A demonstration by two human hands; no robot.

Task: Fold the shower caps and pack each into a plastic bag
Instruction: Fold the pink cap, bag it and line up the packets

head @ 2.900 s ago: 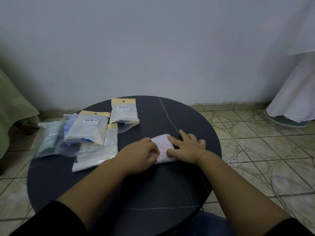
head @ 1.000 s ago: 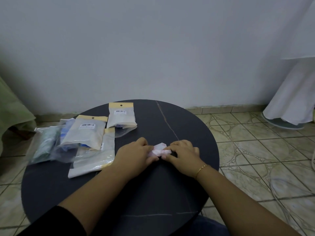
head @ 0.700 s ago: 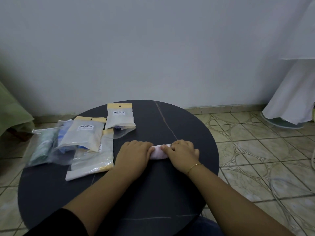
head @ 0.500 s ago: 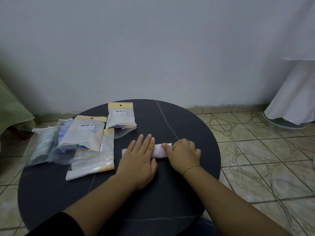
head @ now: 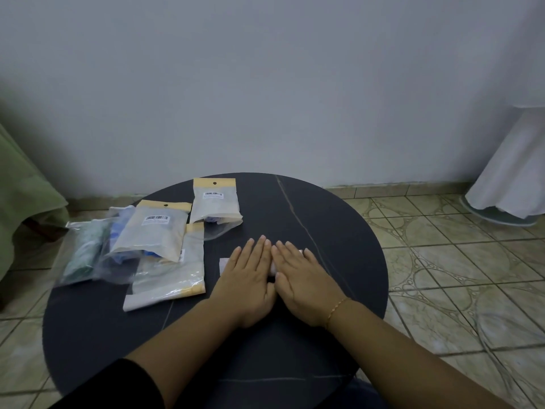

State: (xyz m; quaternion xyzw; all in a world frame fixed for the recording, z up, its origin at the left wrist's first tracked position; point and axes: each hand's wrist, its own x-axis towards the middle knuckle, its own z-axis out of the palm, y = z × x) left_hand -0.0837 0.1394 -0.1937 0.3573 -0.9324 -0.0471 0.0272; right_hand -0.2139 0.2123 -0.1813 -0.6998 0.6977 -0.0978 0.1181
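Note:
A folded pale pink shower cap [head: 223,264] lies as a narrow strip on the round black table [head: 348,240]; only its ends and a sliver between my hands show. My left hand [head: 249,274] lies flat on it with straight fingers. My right hand [head: 300,274] presses flat beside it, fingers straight, thumbs nearly touching. An empty clear plastic bag with a yellow header [head: 171,278] lies just left of my left hand.
Packed bags lie at the table's left: one with a barcode label [head: 215,202] at the back, another [head: 153,228] on top of bags with blue and green contents [head: 85,252] that overhang the edge. Tiled floor to the right; white fabric [head: 513,160] at far right.
The cap was folded from a wider packet into a narrow strip. Both hands went from pinching its edges to lying flat on it, side by side.

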